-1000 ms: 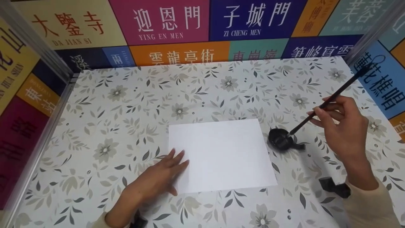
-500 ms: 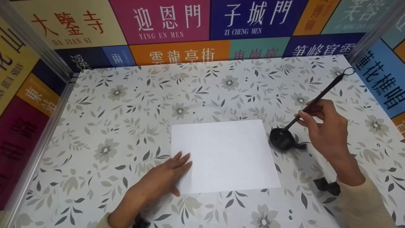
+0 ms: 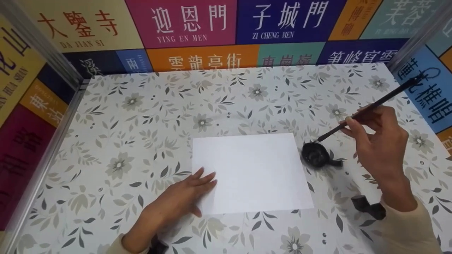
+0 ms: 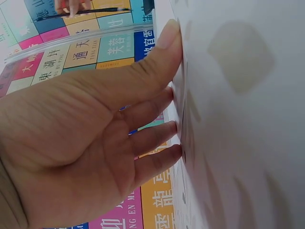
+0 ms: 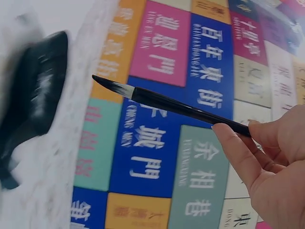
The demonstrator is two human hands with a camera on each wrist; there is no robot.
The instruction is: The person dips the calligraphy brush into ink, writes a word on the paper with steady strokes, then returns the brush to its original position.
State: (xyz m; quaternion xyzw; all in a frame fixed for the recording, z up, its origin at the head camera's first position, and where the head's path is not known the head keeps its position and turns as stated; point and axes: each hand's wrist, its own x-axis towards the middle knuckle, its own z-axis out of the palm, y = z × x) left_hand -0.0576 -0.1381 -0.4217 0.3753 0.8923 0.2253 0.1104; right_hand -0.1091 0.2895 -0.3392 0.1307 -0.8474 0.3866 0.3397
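Note:
My right hand (image 3: 383, 144) pinches a dark writing brush (image 3: 367, 112) between thumb and fingers, its tip near the far rim of a small black ink dish (image 3: 315, 155). In the right wrist view the brush (image 5: 181, 109) has dark ink on its pointed tip and white hairs by the ferrule, and the dish (image 5: 43, 86) is apart from it. A blank white sheet (image 3: 252, 173) lies left of the dish. The fingertips of my left hand (image 3: 176, 201) rest on the sheet's left edge, fingers spread. The left wrist view shows that hand (image 4: 95, 129) with its fingertips down.
A white cloth with grey flowers and leaves (image 3: 116, 137) covers the table. Panels with large characters (image 3: 190, 21) stand along the back and both sides. A small black object (image 3: 369, 207) is beside my right sleeve, and another dark one (image 3: 158, 246) beside the left.
The brush moved left over the dish, then back right; its tip has shifted from inside the dish to its far rim. My left hand has stayed on the sheet.

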